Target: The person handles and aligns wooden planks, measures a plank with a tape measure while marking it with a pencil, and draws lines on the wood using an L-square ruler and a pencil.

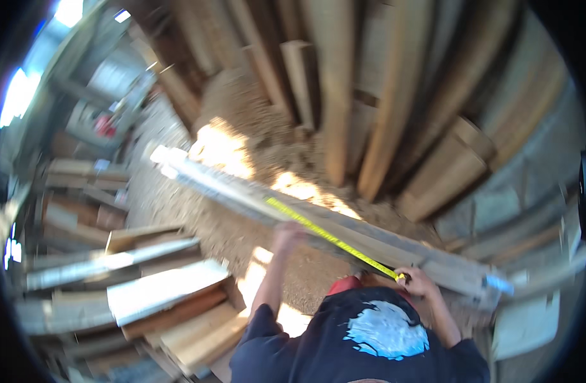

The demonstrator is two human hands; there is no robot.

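A long wooden beam [369,237] lies slantwise in front of me, from the far left to the near right. Along it runs the yellow blade of a tape measure [331,237], pulled out straight. My right hand [418,281] is closed on the tape measure at the blade's near right end; a dark part shows by the fingers. Beside the beam's near edge, just under the blade, is my left hand [290,233]. Motion smears its fingers, so I cannot make out whether it touches the tape or the beam.
Several tall timbers [395,96] lean beyond the beam. On the left, stacked boards [171,287] reach close to my left arm. Sunlit patches mark the dirt floor [242,108]. A pale panel [526,324] stands at the near right.
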